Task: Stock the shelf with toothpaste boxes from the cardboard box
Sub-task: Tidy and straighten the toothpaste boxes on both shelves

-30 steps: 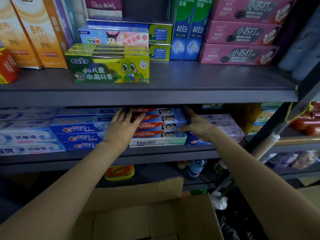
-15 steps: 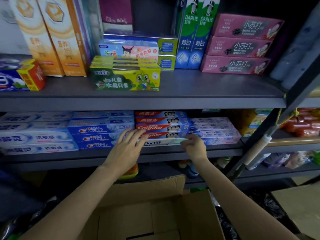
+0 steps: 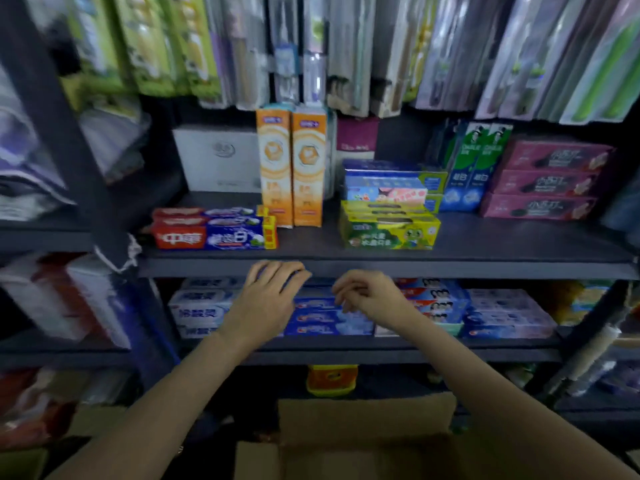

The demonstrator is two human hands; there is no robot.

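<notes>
Empty hands (image 3: pixel 266 299) before stocked shelf (image 3: pixel 381 268)

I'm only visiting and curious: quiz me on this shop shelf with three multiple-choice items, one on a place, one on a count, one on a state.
1. Where do the two tall orange boxes stand?
A. on the upper shelf
B. in the cardboard box
C. on the floor

2. How many pink boxes are stacked at the upper shelf's right end?
A. one
B. three
C. six

3. What is the right hand holding?
A. a bottle
B. a red box
C. nothing

Answers:
1 A: they stand upright on the upper shelf.
2 B: three lie one on another.
3 C: its fingers hang loosely curled, with nothing between them.
</notes>
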